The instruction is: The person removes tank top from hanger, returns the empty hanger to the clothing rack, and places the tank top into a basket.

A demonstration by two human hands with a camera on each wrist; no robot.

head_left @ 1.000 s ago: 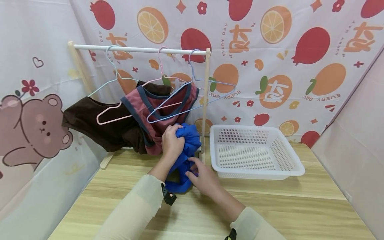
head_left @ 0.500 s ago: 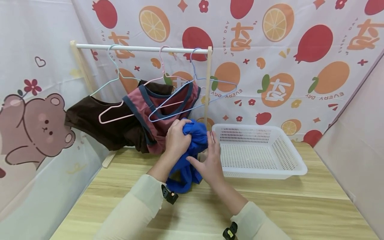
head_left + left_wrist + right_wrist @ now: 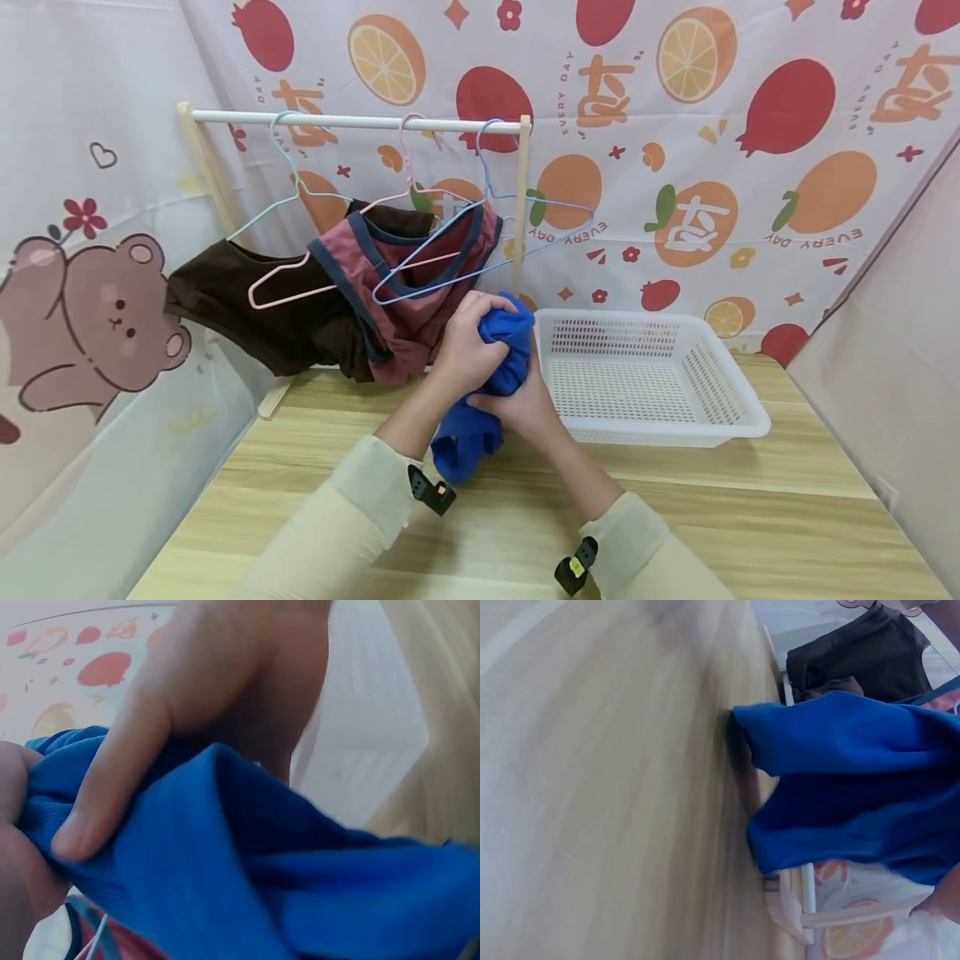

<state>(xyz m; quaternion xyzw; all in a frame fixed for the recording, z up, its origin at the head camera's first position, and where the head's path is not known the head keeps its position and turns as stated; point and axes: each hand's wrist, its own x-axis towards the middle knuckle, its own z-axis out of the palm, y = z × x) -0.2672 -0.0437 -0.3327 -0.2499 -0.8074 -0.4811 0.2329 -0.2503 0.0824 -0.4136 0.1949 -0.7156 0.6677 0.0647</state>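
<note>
We judge that the step in hand is the preparing of a blue garment (image 3: 510,367) for hanging. It is bunched between both hands, just below the end of the rack (image 3: 360,122). The fingers of the left hand (image 3: 467,348) are curled round its upper part; the thumb and fingers of the right hand (image 3: 529,404) are clamped on it from the three o'clock side. A loose loop of the garment falls toward seven o'clock, and we cannot say surely whether its lowest edge touches the bench (image 3: 675,500).

Toward eleven o'clock from the hands, a blue hanger (image 3: 487,190) hangs on the rail without any garment. In our opinion, the next move calls for finding the neck or shoulder opening, spreading it, and bringing it up to one end of this hanger, with care not to disturb the neighbouring red-pink garment (image 3: 408,333). That one hangs on a pink hanger (image 3: 409,179), and at nine to ten o'clock a dark brown garment (image 3: 225,283) hangs on a pale green hanger (image 3: 297,182).

The bench has a light wood grain. A white perforated basket (image 3: 660,427) stands on it at three o'clock from the hands. Behind, a cloth printed with fruits (image 3: 600,275) covers the wall, and at nine o'clock we see a printed bear (image 3: 120,308).
</note>
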